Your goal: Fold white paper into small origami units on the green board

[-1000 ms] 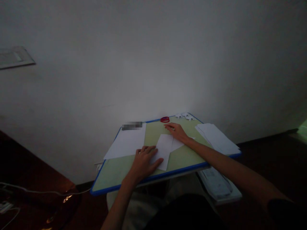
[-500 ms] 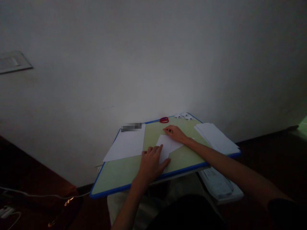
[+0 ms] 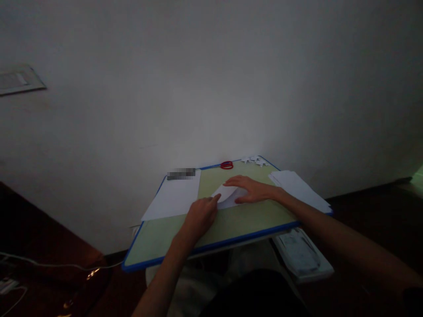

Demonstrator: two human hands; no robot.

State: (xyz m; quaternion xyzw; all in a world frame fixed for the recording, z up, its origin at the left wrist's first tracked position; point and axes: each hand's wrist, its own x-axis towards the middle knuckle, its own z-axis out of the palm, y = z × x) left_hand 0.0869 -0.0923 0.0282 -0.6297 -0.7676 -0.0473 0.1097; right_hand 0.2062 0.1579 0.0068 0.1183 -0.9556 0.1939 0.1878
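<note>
A folded white paper (image 3: 228, 196) lies in the middle of a pale green board with a blue rim (image 3: 211, 245). My left hand (image 3: 200, 216) pinches the paper's near left corner and lifts it, so the sheet curls over. My right hand (image 3: 251, 189) rests on the paper's right part, fingers stretched out and pressing it down.
A flat white sheet (image 3: 175, 197) lies on the board's left, a stack of white sheets (image 3: 297, 188) on its right edge. Red scissors (image 3: 226, 165) and small paper cutouts (image 3: 254, 160) sit at the far edge by the wall. A white cable (image 3: 49, 265) runs on the floor at left.
My left hand has moved from lying flat on the paper to pinching and raising its near corner. My right hand has slid down from the paper's far tip onto its right part.
</note>
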